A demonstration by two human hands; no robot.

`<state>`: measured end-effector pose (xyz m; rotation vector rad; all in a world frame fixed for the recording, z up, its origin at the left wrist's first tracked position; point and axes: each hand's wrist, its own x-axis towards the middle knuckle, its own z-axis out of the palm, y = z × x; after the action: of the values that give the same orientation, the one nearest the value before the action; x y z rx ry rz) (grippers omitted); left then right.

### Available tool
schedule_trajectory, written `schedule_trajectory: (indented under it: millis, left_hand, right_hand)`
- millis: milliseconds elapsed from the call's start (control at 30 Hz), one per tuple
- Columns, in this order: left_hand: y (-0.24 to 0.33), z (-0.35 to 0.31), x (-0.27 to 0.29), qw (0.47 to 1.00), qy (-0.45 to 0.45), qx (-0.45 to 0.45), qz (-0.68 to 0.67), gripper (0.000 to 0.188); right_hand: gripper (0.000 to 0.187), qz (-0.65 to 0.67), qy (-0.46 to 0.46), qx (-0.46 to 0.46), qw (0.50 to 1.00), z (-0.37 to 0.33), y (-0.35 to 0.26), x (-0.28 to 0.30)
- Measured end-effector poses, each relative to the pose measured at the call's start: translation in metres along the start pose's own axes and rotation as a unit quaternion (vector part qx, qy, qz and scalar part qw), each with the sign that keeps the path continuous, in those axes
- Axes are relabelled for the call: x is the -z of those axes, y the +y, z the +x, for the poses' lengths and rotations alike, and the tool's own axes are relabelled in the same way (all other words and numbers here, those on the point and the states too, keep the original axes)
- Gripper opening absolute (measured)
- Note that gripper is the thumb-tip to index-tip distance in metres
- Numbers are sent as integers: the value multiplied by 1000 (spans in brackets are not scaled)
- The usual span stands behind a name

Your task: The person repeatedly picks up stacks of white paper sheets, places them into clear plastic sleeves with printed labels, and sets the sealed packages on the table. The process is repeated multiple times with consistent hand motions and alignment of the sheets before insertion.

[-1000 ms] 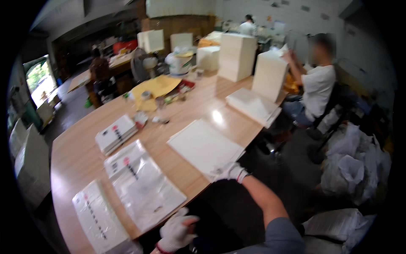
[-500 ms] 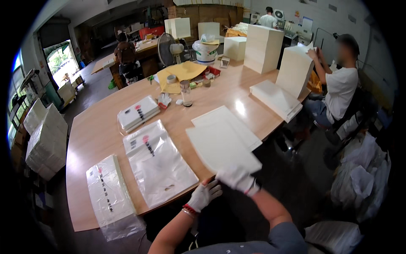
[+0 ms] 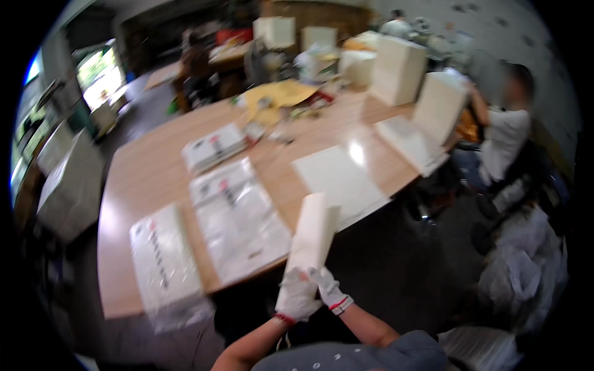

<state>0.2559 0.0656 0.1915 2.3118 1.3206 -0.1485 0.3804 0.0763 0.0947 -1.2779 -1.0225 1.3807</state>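
Note:
A curved stack of white paper sheets [image 3: 309, 232] stands tilted over the table's front edge. My left hand [image 3: 298, 298], in a white knit glove with a red cuff, is closed around its lower left side. On the right side my right hand [image 3: 328, 288], gloved likewise, grips the same stack near its lower end. Beyond it, another stack of white sheets [image 3: 339, 179] lies flat on the table. To the left lie clear printed plastic bags [image 3: 238, 229] and a plastic-wrapped bundle [image 3: 166, 256]. Motion blurs the fingers somewhat.
The wooden table [image 3: 145, 167] has a smaller wrapped pack [image 3: 213, 148], yellow paper [image 3: 278, 96] and tall white paper stacks [image 3: 397, 71] toward the back. A person [image 3: 504, 136] sits at the right edge, hands at a paper stack. Plastic bags [image 3: 523, 266] are heaped at the right.
The upper stack of sheets has come off the flat one and is now raised and bent between both hands. My left hand has moved onto it; the right has drawn nearer the left.

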Motion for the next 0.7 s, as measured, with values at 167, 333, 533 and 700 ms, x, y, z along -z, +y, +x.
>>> schedule_trajectory:
  millis: [167,333,533,700]
  left_hand:
    - [-27,-26,-1,964,90,46,-244,64]
    - [-75,-57,101,807,580,104,37,64]
    - [-162,-18,130,815,266,74,-509,52]
    - [-192,11,132,708,194,-52,-677,48]
  right_hand:
    - [31,54,39,-8,998,-5,-18,-20]
    - [34,-56,12,148,987,-19,-79,-5]
    - [24,-296,-2,366,882,-35,-150,9]
    - [16,-400,-70,360,840,-28,-149,7]
